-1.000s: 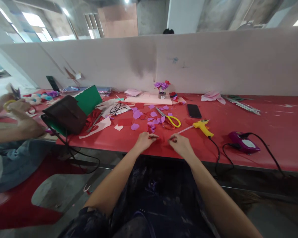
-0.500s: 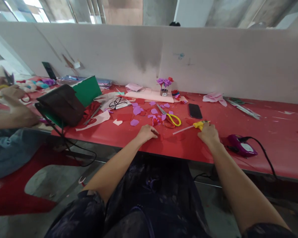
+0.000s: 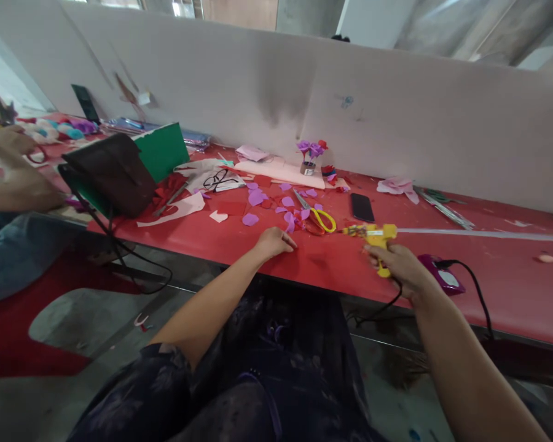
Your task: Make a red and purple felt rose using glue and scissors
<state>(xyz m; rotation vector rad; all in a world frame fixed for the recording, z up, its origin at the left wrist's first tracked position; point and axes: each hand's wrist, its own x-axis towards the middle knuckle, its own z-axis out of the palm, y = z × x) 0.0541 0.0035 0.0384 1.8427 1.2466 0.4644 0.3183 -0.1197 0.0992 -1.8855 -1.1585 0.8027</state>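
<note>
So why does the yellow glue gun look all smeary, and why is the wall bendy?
Head view: the glue gun in the right hand is motion-blurred, a pale streak smearing out to its right; the left hand on the red table looks sharper; the wide lens bends the wall.

nothing readable is showing: no words, labels, brands or numbers; the blue scribble (image 3: pixel 347 100) on the partition (image 3: pixel 442 129) is blurring beyond reading.

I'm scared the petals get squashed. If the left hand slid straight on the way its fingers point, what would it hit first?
Probably the purple paper petals just beyond the left hand; the yellow-handled scissors lie behind them. Depth is hard to judge.
</note>
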